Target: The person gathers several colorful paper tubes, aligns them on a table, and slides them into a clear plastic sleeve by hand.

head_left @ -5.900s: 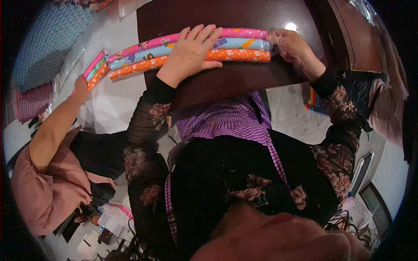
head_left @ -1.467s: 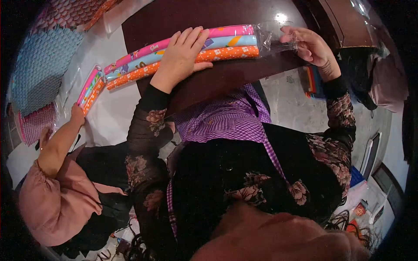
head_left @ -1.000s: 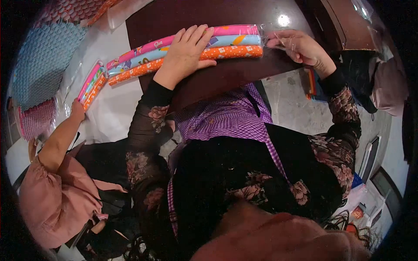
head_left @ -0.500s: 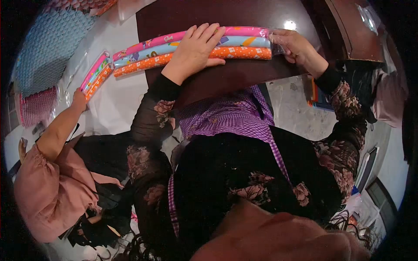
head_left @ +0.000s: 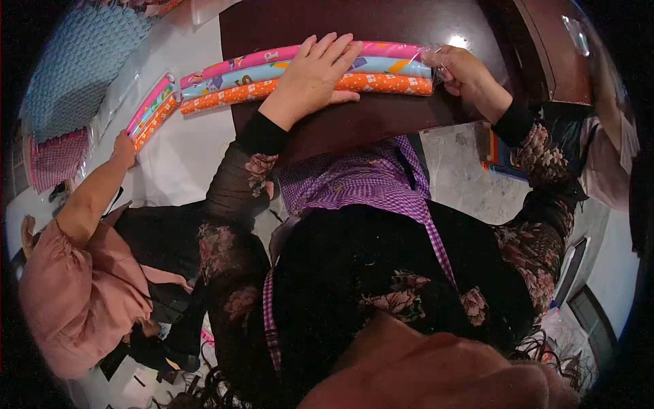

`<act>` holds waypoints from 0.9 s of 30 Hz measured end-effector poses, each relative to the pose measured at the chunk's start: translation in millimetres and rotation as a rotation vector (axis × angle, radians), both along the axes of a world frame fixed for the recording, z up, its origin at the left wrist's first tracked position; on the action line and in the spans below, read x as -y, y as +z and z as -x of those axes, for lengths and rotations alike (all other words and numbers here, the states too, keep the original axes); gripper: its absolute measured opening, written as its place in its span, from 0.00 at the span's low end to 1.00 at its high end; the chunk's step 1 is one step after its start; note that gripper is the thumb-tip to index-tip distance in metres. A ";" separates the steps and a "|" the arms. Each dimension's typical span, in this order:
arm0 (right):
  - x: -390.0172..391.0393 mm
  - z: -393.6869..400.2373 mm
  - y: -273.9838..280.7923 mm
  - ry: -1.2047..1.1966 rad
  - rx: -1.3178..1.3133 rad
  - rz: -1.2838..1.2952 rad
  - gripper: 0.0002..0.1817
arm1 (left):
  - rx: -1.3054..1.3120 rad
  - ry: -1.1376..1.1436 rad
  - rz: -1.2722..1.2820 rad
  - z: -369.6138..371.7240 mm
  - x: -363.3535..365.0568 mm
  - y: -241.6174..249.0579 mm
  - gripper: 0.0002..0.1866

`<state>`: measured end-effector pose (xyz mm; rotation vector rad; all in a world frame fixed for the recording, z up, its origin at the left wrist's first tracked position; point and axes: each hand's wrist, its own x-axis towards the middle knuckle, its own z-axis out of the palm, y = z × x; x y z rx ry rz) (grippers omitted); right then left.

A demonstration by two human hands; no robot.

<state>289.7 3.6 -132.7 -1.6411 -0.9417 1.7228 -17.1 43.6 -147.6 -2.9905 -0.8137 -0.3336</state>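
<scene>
Three long rolls of patterned paper, a pink one (head_left: 272, 54), a light blue one (head_left: 255, 76) and an orange one (head_left: 238, 95), lie side by side in clear plastic wrap. Across their middle my left hand (head_left: 310, 82) rests flat, fingers stretched out and pressing on them. At the right end of the rolls my right hand (head_left: 470, 75) has its fingers closed on the gathered, loose end of the plastic wrap (head_left: 436, 65). The fingertips there are partly hidden by shiny film.
The rolls lie partly on a dark brown table (head_left: 381, 116) and partly over a white surface (head_left: 163, 170). On the left, a co-worker's hand (head_left: 124, 148) touches a similar pack of rolls (head_left: 153, 112). Blue textured material (head_left: 88, 75) stands at far left, a brown box-like piece (head_left: 555, 48) at right.
The rolls have shifted slightly right, my left hand moving with them. My right hand's fingers have drawn in, bunching the plastic wrap at the end.
</scene>
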 end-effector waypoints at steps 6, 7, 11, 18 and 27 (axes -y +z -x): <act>-4.2 0.8 -6.6 -0.049 0.025 0.027 0.10 | 0.012 -0.002 -0.005 -1.1 2.5 2.8 0.47; -7.4 -1.2 -11.5 -0.040 -0.025 0.032 0.10 | 0.007 0.002 0.002 -1.0 1.2 1.9 0.47; -3.5 -3.9 -9.9 -0.032 -0.067 0.040 0.11 | 0.023 -0.015 -0.024 -1.3 4.6 5.3 0.47; 2.9 6.0 10.9 -0.103 -0.015 0.076 0.11 | 0.037 -0.033 -0.045 1.1 2.4 4.6 0.46; -11.1 -16.5 -8.4 -0.029 0.018 0.135 0.06 | 0.046 -0.002 -0.076 2.5 5.6 6.6 0.44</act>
